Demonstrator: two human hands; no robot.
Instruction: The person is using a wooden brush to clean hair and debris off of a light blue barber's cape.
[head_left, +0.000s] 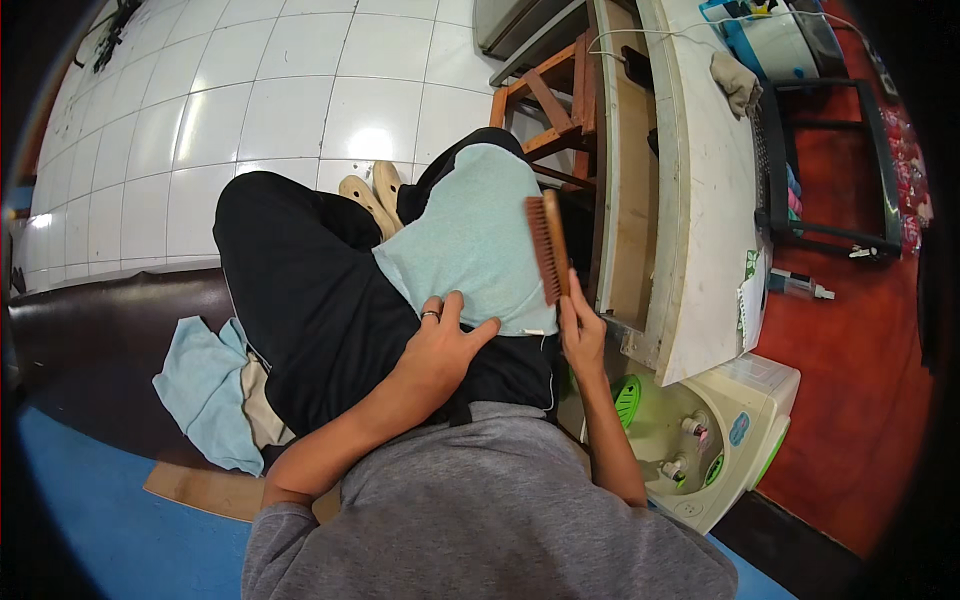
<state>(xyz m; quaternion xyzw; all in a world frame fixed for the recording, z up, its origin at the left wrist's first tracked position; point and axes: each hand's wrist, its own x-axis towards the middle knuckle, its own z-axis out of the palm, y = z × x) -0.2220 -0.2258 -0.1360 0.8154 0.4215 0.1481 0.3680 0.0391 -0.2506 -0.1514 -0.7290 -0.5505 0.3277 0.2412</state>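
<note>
A light blue-green cloth (472, 225) is spread over my right thigh, with a small white tag at its near right corner. My left hand (448, 341), a ring on one finger, rests its fingertips on the cloth's near edge. In my right hand (582, 330) is a wooden brush (556, 240), held by its near end. The brush stands on its side along the cloth's right edge, its reddish-brown bristles turned left. Whether the bristles touch the cloth I cannot tell.
Left of my leg, another light blue cloth (206, 394) and a beige cloth (262, 409) lie on a dark brown seat (112, 352). A white tabletop (705, 187) runs along my right, a water dispenser (754, 435) below it. Beige clogs (367, 199) rest on the tiled floor (292, 120).
</note>
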